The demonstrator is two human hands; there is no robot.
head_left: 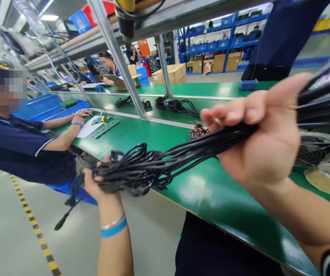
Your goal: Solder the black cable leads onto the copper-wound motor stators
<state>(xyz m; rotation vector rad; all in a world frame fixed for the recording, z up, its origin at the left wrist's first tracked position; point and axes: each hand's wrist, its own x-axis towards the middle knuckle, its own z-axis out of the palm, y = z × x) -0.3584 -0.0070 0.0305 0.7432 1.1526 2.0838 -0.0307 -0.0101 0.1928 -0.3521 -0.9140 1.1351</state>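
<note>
Both hands hold the long bunch of thin black wires (165,163), left grip (100,184) & right grip (264,134) squeezed shut round it w/ ends past each grip, so best keep it tight.

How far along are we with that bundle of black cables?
Gathered: the bundle of thin black cables is lifted above the green workbench. In hand: right hand grips one end, left hand holds the looped end. Left: more black cables lie on the bench behind.
</note>
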